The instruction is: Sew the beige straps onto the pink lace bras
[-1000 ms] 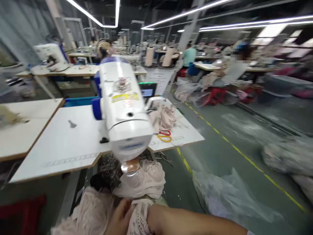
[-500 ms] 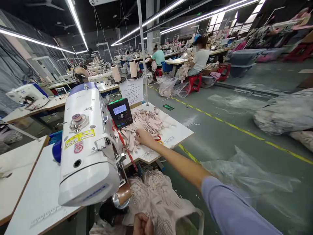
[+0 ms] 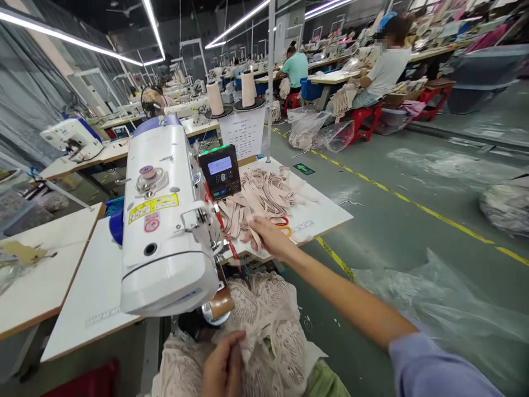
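Observation:
My right hand [image 3: 268, 237] is closed on the end of a beige fabric strap [image 3: 255, 234] at the front of a pile of such straps [image 3: 266, 190] on the white machine table. Red and yellow scissor handles [image 3: 285, 225] lie just beyond the wrist. Low in the view, my left hand [image 3: 225, 361] pinches the edge of a beige lace bra [image 3: 285, 331], bunched over my lap with more lace pieces. A white sewing machine [image 3: 165, 220] stands to the left, its cylinder arm [image 3: 221, 303] close above my left hand.
A control panel [image 3: 220, 172] and thread cones [image 3: 248, 89] stand behind the machine. A thin metal pole [image 3: 270, 82] rises from the table. Clear plastic sheeting [image 3: 430, 292] lies on the floor at right. Co-workers [image 3: 390, 69] sit on red stools farther back.
My right hand has drawn slightly toward me and now has a strap end lifted from the pile. My left hand stays at the lace. The camera view has turned left and down.

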The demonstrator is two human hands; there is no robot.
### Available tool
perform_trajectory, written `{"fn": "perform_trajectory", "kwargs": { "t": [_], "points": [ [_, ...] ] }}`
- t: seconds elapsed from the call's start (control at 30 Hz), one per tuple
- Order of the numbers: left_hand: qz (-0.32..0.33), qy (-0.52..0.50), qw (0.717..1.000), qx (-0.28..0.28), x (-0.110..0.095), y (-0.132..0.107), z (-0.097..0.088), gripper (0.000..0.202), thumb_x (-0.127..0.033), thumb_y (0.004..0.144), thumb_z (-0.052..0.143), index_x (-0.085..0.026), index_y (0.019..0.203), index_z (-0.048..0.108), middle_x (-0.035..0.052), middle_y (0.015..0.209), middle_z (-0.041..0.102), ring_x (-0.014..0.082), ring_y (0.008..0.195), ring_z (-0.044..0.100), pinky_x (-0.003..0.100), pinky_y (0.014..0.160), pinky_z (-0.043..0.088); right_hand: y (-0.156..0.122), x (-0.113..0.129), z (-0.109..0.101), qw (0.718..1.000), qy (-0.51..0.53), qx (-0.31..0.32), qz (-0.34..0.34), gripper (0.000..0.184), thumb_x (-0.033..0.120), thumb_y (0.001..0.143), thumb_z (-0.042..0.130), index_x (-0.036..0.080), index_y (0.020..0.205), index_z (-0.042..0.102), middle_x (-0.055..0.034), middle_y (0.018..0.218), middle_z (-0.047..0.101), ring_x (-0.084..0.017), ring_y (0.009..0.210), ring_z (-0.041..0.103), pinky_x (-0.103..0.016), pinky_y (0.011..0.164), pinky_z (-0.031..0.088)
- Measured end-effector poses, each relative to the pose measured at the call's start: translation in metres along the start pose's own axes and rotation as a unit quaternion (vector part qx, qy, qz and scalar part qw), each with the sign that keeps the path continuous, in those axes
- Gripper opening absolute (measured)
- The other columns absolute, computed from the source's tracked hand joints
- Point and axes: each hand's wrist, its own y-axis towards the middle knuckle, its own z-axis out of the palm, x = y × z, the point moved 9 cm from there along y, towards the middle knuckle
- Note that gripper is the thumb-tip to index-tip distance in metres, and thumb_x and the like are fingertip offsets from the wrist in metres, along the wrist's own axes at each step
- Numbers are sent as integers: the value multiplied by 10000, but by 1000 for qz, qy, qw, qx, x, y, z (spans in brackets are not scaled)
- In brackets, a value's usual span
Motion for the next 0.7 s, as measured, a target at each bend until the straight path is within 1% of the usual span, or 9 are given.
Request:
{"fn": "perform_trajectory", "kwargs": {
  "t": [0.07, 0.13, 0.23, 0.3, 0.4, 0.47, 0.6, 0.63, 0.7],
  "points": [
    [40, -14, 999, -8, -17, 0, -8, 353, -475, 927, 500, -235, 1011, 746, 87, 1033, 758, 237, 957, 686, 323, 887, 524, -61, -2, 30, 983, 152, 96, 40, 370, 496, 1020, 292, 194, 1195, 415, -84, 902, 730, -155, 594, 679, -226, 485, 474],
    [64, -19, 998, 6, -29, -1, -10, 335, -434, 950, 492, -227, 1048, 736, 94, 1097, 746, 234, 1053, 670, 332, 947, 509, -119, 1, 61, 935, 291, 184, 87, 418, 527, 980, 446, 241, 1272, 363, -95, 1018, 733, -164, 644, 713, -214, 486, 477],
    [102, -50, 991, 69, -47, -7, 0, 451, -517, 932, 511, -224, 1240, 662, 117, 1249, 686, 265, 1169, 624, 370, 1004, 485, -164, 9, 83, 912, 340, 209, 92, 553, 503, 956, 556, 281, 1382, 282, -104, 1113, 714, -168, 740, 739, -222, 566, 519],
    [127, -59, 983, 123, -60, -13, 12, 540, -595, 877, 563, -205, 1238, 665, 125, 1200, 694, 281, 1117, 633, 367, 967, 497, -164, 11, 86, 918, 344, 181, 78, 585, 491, 955, 570, 294, 1411, 260, -113, 1169, 694, -173, 804, 741, -231, 606, 536],
    [106, -24, 975, 194, -66, -18, 30, 424, -513, 934, 519, -163, 843, 741, 52, 756, 683, 170, 721, 614, 251, 695, 481, -146, 10, 81, 929, 340, 133, 62, 623, 483, 939, 598, 289, 1423, 257, -120, 1183, 685, -184, 821, 735, -242, 593, 541],
    [73, -25, 977, 198, -68, -16, 33, 479, -447, 982, 443, -152, 704, 698, 14, 615, 602, 120, 593, 520, 221, 591, 401, -136, 7, 75, 934, 337, 110, 52, 592, 508, 936, 586, 273, 1408, 318, -101, 1116, 703, -177, 801, 723, -253, 607, 543],
    [45, -56, 982, 173, -83, -5, 32, 468, -443, 979, 444, -149, 739, 718, 8, 601, 610, 114, 571, 509, 214, 561, 396, -139, 7, 85, 939, 273, 208, 23, 420, 554, 869, 645, 182, 1063, 668, -41, 834, 698, -134, 649, 633, -238, 582, 500],
    [60, -58, 980, 179, -90, -3, 33, 440, -435, 973, 463, -151, 761, 723, 12, 621, 629, 121, 587, 534, 215, 571, 417, -140, 4, 86, 945, 247, 213, 22, 395, 545, 847, 672, 167, 960, 703, -29, 776, 678, -117, 595, 591, -225, 539, 468],
    [132, -38, 976, 169, -106, 2, 28, 321, -357, 963, 504, -161, 846, 731, 23, 721, 690, 135, 666, 611, 213, 633, 475, -131, -3, 75, 964, 214, 155, 30, 376, 531, 833, 686, 157, 861, 716, -8, 690, 641, -97, 527, 524, -213, 485, 413]
  ]
}}
